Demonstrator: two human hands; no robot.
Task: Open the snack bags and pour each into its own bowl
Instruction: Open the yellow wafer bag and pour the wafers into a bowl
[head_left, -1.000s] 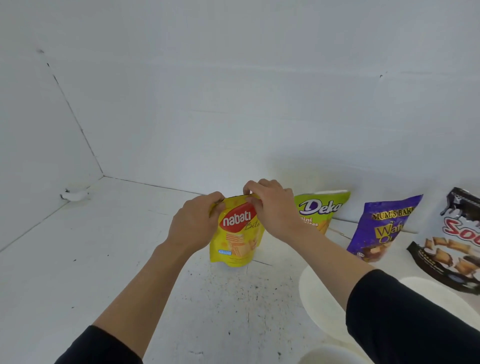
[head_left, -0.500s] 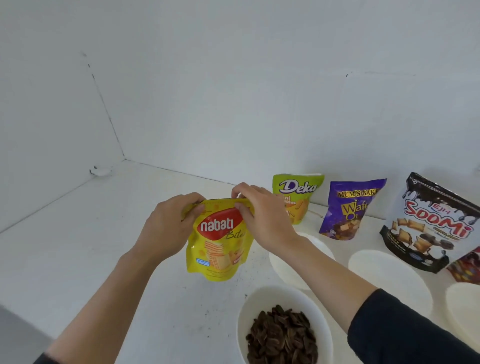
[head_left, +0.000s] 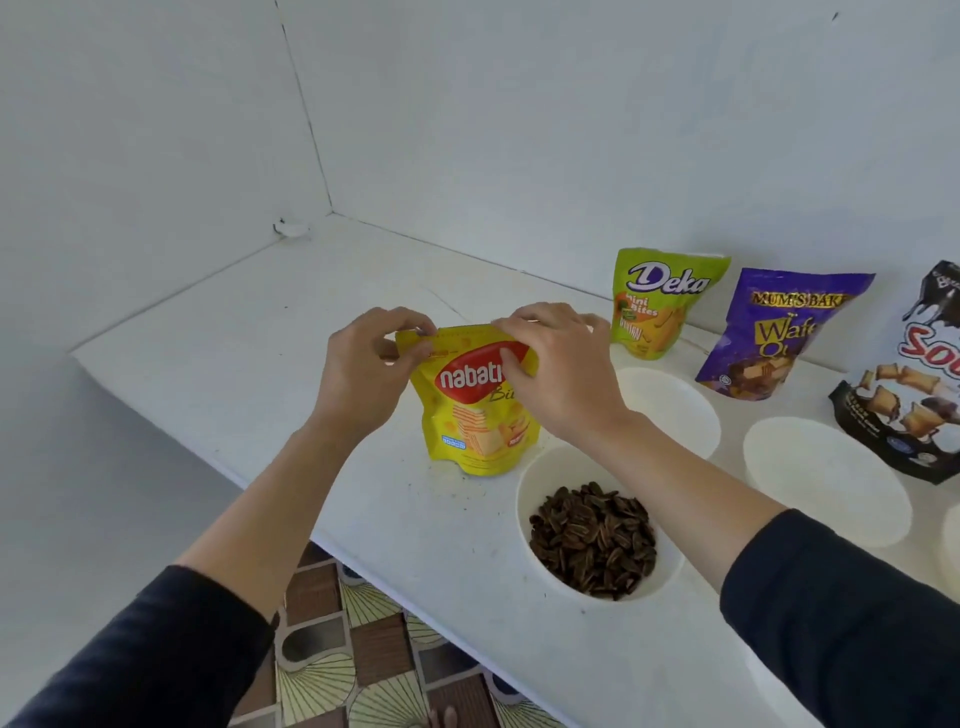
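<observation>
White countertop (head_left: 218, 353) fills the middle of the frame, set into a white-walled corner at upper left; patterned brown-and-cream floor tiles (head_left: 337, 670) show at bottom centre below its edge.

4 snack bags in view. Black-and-white Soomi pouch (head_left: 914, 384) at the right edge, partly cut off. Purple Mum's Bakery wafer pouch (head_left: 779, 332) just left of it, leaning on the wall. Yellow Nabati Bites pouch (head_left: 478, 415) stands upright at centre on the counter. Lime-green Deka Mini Bites pouch (head_left: 657, 301) stands against the wall, upper right of centre.

3 white round bowls fully readable: 1 empty bowl (head_left: 826, 478) at right in front of the Soomi pouch; 1 bowl holding dark striped seeds (head_left: 592, 540) at lower centre right, just beside the Nabati pouch base; 1 empty bowl (head_left: 670, 405) behind the right forearm, partly hidden by it. A sliver of another white rim at the far right edge; cannot tell what it is.

Left hand (head_left: 363, 374) pinches the pouch's top left corner, fingers closed on the seal strip. Right hand (head_left: 556, 369) clamps the top right part, covering the logo's end. Pouch top looks still sealed. Dark sleeves on both forearms.
</observation>
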